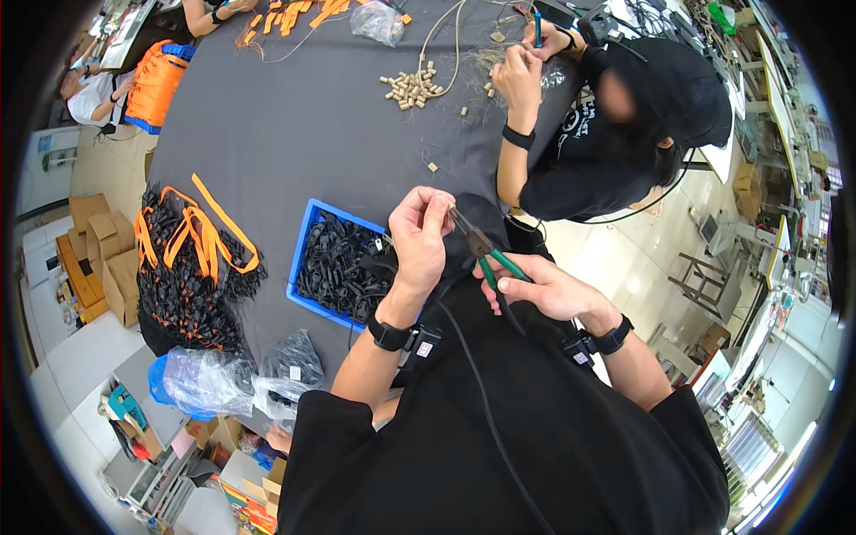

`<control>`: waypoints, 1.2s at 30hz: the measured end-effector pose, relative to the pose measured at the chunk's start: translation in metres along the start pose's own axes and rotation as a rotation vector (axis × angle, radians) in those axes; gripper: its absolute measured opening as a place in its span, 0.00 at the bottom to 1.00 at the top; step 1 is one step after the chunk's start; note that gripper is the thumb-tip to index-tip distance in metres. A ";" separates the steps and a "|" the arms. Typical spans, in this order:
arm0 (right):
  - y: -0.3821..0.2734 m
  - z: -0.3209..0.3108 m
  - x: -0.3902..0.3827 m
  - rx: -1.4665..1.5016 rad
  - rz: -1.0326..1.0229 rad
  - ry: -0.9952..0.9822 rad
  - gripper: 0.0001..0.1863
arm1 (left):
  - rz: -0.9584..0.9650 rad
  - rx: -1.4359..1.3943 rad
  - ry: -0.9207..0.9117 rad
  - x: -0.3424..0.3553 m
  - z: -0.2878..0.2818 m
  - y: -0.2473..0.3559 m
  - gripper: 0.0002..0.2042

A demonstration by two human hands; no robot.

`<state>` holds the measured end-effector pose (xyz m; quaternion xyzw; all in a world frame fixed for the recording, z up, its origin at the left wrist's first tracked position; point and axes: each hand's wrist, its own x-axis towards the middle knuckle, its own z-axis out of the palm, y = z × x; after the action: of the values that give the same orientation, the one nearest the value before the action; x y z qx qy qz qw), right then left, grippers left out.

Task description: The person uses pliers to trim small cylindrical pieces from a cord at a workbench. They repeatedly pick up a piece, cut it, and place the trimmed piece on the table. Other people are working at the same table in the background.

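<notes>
My right hand (pixel 541 285) grips long-nosed pliers (pixel 496 260) with green handles, angled up and to the left. My left hand (pixel 426 223) is raised beside their jaws, thumb and fingers pinched on a small, pale piece (pixel 450 205) too small to make out. The jaws are at or very near that piece; whether they touch it I cannot tell. Just left of my hands sits a blue bin (pixel 298 253) full of small black parts (pixel 339 267). A thin black cable (pixel 477 374) hangs down over my dark clothing.
A grey-covered table (pixel 294 116) holds black-and-orange strapping (pixel 196 267), plastic bags (pixel 205 383), several beige cylinders (pixel 415 89) and orange strips (pixel 290 13). A co-worker (pixel 615 160) in black works at the right, holding a blue tool. Another person (pixel 89 98) is near an orange bag (pixel 153 85).
</notes>
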<state>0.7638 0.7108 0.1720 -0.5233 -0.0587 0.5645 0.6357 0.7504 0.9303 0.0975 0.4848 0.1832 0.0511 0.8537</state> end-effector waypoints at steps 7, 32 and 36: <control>0.002 -0.003 -0.002 0.040 0.014 0.025 0.17 | -0.103 -0.006 -0.108 0.009 -0.010 0.010 0.08; 0.027 -0.038 0.002 -0.416 -0.010 -0.071 0.17 | 0.069 0.724 -0.217 0.048 -0.013 0.067 0.16; 0.039 -0.034 0.007 -0.512 0.018 -0.053 0.11 | 0.305 0.862 -0.501 0.072 0.070 0.177 0.33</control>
<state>0.7630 0.6888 0.1247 -0.6525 -0.2116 0.5506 0.4757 0.8584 0.9860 0.2607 0.8109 -0.0949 -0.0231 0.5770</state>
